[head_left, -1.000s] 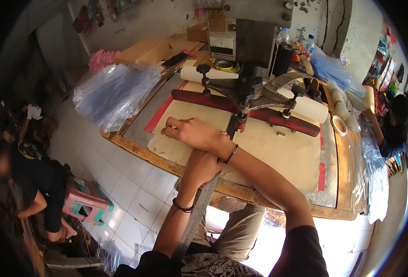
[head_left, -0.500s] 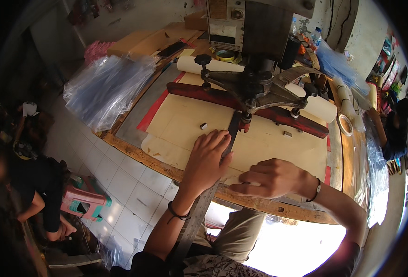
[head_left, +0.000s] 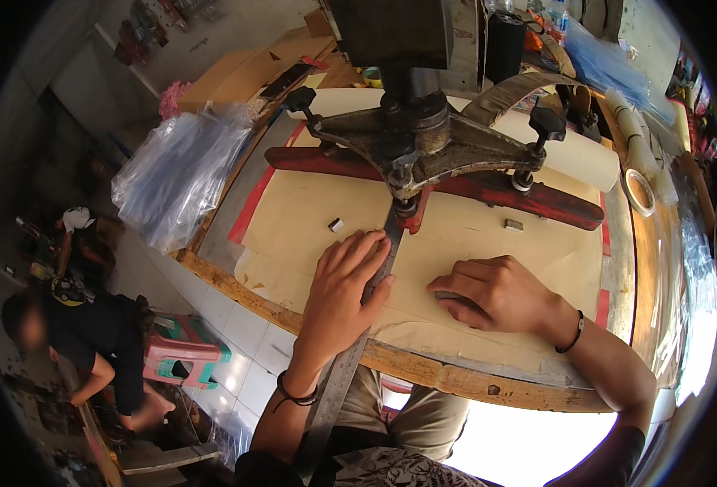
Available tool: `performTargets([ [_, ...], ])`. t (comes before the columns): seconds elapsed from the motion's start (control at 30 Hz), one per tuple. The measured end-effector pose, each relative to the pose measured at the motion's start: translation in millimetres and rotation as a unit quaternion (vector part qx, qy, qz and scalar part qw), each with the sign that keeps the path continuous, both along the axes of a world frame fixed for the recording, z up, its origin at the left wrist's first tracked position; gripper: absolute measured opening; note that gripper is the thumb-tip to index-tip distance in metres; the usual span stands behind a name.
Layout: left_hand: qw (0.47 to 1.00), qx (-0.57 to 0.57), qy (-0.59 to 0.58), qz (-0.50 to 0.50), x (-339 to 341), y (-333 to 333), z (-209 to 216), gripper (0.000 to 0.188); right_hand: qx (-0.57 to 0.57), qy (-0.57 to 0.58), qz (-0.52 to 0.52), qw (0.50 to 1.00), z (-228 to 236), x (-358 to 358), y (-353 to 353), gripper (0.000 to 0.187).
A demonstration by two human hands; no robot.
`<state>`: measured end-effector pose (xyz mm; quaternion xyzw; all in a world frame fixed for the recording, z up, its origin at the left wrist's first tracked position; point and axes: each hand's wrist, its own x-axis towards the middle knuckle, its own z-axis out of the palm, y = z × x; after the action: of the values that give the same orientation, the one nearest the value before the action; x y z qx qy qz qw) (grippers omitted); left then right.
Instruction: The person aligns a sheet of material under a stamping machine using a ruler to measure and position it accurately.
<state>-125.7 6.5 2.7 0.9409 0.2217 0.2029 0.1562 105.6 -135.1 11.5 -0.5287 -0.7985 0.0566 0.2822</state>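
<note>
My left hand [head_left: 338, 280] lies flat with its fingers stretched over the left edge of a long steel ruler [head_left: 338, 388]. The ruler runs from under the press head, past the table edge, toward my body. On the cream sheet [head_left: 293, 207], to the ruler's right, rests my right hand [head_left: 492, 294], closed, fingers curled in. A small grey edge [head_left: 446, 295] shows between its thumb and fingers; its kind I cannot make out. One small dark-and-light block [head_left: 336, 225] sits beyond my left hand, and a similar block [head_left: 513, 226] beyond my right.
Over the sheet stands a metal press head [head_left: 423, 146] with black knobs and a red bar [head_left: 496, 195] across. Clear plastic sheets [head_left: 184, 174] overhang the table's left side. A tape roll [head_left: 639, 192] lies at the right. Another person [head_left: 103, 341] sits low at left near a pink-green stool [head_left: 184, 353].
My right hand has moved away from the table's front edge, farther onto the sheet. My left hand stays on the ruler. The whole view has shifted, with the press head appearing larger.
</note>
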Motion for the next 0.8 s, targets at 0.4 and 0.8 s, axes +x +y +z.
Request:
performTargets([
  [0.4,1.000,0.013,0.003,-0.019,0.8,0.7,1.7,0.049,0.010,0.023,-0.001,1.000,-3.7,-0.3,-1.0,0.019],
  [0.8,1.000,0.016,-0.003,-0.017,1.3,1.9,2.2,0.049,-0.023,0.014,-0.021,0.999,3.2,-1.0,-4.3,0.019],
])
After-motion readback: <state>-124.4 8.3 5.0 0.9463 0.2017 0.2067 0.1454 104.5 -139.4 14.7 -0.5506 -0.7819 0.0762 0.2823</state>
